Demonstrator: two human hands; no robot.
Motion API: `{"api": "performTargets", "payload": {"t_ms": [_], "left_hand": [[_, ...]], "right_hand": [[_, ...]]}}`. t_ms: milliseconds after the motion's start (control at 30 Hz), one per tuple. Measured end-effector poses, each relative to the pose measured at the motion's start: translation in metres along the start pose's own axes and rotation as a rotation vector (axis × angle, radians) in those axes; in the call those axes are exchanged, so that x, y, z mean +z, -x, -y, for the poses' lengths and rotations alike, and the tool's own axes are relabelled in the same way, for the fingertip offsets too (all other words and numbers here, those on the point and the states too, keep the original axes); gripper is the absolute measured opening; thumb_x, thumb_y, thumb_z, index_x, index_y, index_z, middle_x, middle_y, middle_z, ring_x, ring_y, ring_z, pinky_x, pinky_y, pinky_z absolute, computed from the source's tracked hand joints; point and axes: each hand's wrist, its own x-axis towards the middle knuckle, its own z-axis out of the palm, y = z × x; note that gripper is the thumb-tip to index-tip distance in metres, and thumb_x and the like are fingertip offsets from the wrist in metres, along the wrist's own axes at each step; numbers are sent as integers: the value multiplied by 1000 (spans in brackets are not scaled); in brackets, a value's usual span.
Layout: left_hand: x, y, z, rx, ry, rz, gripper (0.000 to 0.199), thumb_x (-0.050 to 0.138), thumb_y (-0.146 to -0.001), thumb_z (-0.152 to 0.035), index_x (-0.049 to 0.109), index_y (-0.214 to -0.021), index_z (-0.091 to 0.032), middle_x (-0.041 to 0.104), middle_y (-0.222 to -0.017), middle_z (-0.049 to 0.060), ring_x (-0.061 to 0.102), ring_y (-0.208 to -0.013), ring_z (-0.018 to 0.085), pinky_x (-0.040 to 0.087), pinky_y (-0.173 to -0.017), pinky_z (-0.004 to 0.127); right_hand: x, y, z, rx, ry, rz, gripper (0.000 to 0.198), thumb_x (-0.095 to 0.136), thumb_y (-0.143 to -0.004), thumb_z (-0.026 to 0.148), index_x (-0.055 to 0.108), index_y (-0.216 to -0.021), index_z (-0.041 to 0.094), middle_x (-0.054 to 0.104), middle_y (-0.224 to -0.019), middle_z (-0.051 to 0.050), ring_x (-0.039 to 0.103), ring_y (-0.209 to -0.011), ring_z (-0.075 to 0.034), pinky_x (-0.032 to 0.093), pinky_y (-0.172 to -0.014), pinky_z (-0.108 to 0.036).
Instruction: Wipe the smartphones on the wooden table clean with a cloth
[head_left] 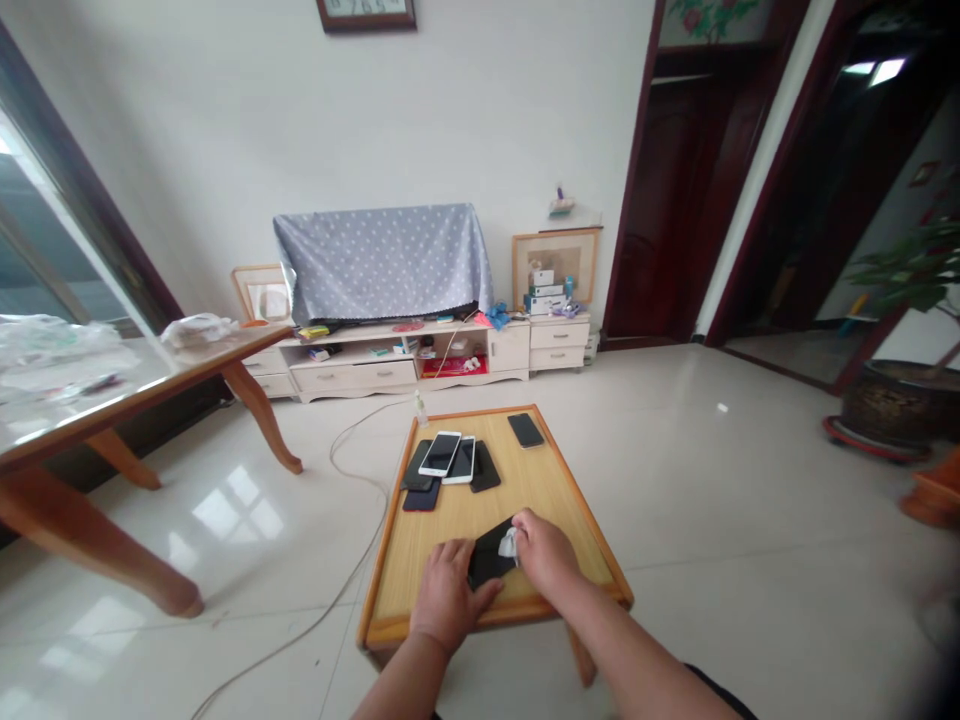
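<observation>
In the head view, a flat rectangular phone with a glossy black face [487, 556] lies on the near part of a low desk with a pale wooden top and orange-brown edging [551, 490], between the person's hands. It lies directly beneath the fingers, not off to either side. Its long axis appears to slant from near left to far right, though the hands cover both ends, so the exact angle is uncertain.

The left hand [448, 590] is at the phone's left end, its fingers curled over the edge and its thumb along the near side, clamped on it. The right hand [546, 553] is at the right end, fingers pinched together on a small crumpled white cloth [508, 543] that rests against the black face. Neither hand is clearly nearer, as the left touches the phone and the right meets it through the cloth.

Counted on the desk, there are 7 phones: 1 under the hands; 1 black phone lying alone near the far right corner [526, 430]; and 5 in an overlapping group at the left. That group has 2 white-framed phones with dark screens [440, 453], 1 black phone at its right [487, 470], 1 dark grey-green phone [415, 468] and 1 navy phone with a red edge [421, 497]. There is 1 cloth, and 1 small clear plastic bottle [421, 408] stands upright at the far left corner.
</observation>
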Motion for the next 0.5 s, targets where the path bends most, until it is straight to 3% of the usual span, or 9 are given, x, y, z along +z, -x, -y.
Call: {"api": "performTargets", "payload": {"t_ms": [133, 300, 400, 500], "left_hand": [[1, 0, 1, 9, 13, -7, 60, 67, -76, -53, 56, -125, -21, 61, -121, 9, 52, -115, 27, 39, -102, 40], [0, 1, -1, 16, 10, -40, 47, 65, -76, -42, 56, -118, -22, 61, -114, 7, 53, -110, 26, 40, -99, 39], [-2, 2, -2, 18, 5, -44, 43, 64, -75, -36, 55, -114, -22, 60, -112, 6, 53, -107, 25, 39, -97, 38], [-4, 3, -4, 9, 1, -38, 41, 63, -73, -33, 54, -112, -23, 60, -111, 6, 53, -107, 24, 38, -96, 37]], "right_hand": [[3, -9, -11, 115, -173, -32, 10, 55, -85, 23, 64, -90, 22, 69, -76, 1, 61, -69, -15, 36, -61, -22], [8, -14, -16, 129, -181, -65, 11, 52, -86, 24, 62, -90, 20, 66, -71, 2, 57, -62, -14, 35, -56, -21], [6, -12, -14, 101, -149, -89, 7, 55, -84, 21, 62, -83, 21, 64, -79, 0, 57, -70, -14, 36, -62, -22], [4, -8, -10, 56, 22, -131, 7, 57, -85, 20, 64, -84, 22, 61, -95, -3, 55, -79, -15, 34, -66, -23]]}}
